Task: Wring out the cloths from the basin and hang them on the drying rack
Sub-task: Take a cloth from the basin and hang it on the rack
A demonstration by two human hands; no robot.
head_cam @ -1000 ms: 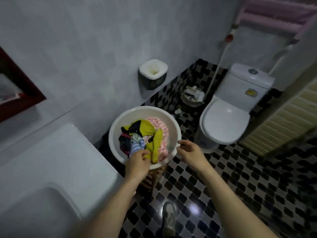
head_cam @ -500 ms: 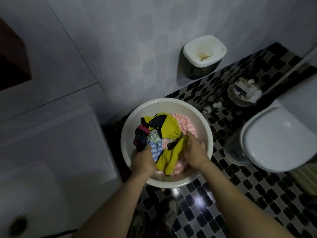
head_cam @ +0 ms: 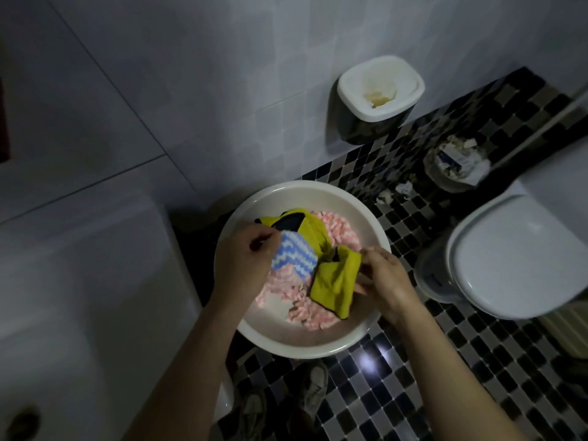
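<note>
Tug blue-and-white zigzag cloth [head_cam: 294, 257], pinched in left hand [head_cam: 245, 264], clear of yellow microfibre cloth [head_cam: 334, 283] clutched in right hand [head_cam: 386, 281]; twist between grips.

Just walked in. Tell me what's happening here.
A person leans over a white basin beside the toilet. The left hand grips a blue-and-white striped cloth, and the right hand pinches a yellow cloth by its edge. A pink cloth lies underneath in the basin. Nothing is being wrung yet, and the drying rack is out of view.
</note>
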